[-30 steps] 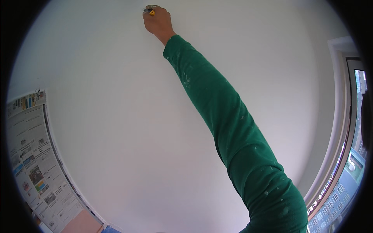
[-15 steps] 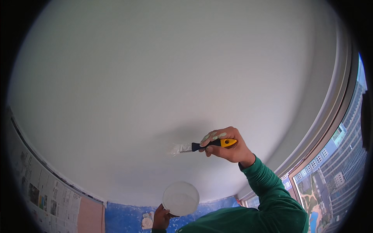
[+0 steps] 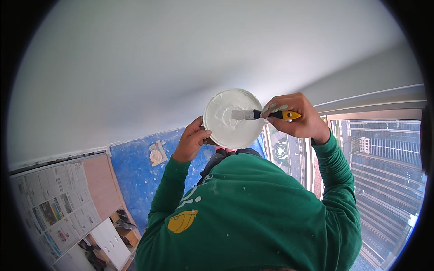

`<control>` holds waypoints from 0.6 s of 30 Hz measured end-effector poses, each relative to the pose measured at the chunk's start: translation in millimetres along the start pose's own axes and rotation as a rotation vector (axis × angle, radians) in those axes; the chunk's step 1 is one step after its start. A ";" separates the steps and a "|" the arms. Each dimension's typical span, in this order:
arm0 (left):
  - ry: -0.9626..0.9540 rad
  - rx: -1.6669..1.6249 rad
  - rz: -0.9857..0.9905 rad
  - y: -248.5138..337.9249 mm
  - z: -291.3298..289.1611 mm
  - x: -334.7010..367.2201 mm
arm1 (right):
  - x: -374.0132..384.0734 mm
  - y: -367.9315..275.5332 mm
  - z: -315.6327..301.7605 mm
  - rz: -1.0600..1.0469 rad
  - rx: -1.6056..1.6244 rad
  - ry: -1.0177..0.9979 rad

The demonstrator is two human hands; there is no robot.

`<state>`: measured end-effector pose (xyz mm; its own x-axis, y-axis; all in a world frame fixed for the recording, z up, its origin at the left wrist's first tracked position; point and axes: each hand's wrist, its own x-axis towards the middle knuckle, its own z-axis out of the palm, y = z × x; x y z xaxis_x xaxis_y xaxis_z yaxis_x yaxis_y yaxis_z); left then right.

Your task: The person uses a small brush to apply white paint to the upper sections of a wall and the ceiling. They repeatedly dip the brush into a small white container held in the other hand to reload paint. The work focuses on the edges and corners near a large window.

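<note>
I'm watching right hand (image 3: pixel 307 118) gripping brush (image 3: pixel 257 114), long axis crossing right rim of container (image 3: pixel 226 145); left hand (image 3: pixel 191 142) gripping lower-left rim.

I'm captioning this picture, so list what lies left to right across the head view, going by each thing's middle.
Newspaper sheets, pale scrap, left hand, round white dish, paintbrush, right hand, large window pane.

One left hand (image 3: pixel 192 140) and one right hand (image 3: pixel 296 115) — two in all; one flat-ended tool (image 3: pixel 257 114); one round white dish (image 3: pixel 207 106); two green sleeves (image 3: pixel 337 176); one yellow emblem (image 3: pixel 182 221); one blue floor sheet (image 3: pixel 135 180) — with one beige scrap (image 3: pixel 157 153); newspaper sheets (image 3: pixel 68 198), their number unclear.
</note>
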<state>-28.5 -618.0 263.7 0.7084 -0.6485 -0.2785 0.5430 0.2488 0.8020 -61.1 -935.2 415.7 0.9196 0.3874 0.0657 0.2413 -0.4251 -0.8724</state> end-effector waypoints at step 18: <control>-0.394 0.267 -0.164 43.7 -19.0 29.2 | -37.5 -14.9 46.1 0.017 -0.054 0.212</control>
<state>24.5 -612.4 280.6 0.3716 -0.8988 -0.2325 0.4620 -0.0381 0.8861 -113.5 -905.7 403.9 0.9669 0.2013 0.1569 0.2364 -0.4752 -0.8475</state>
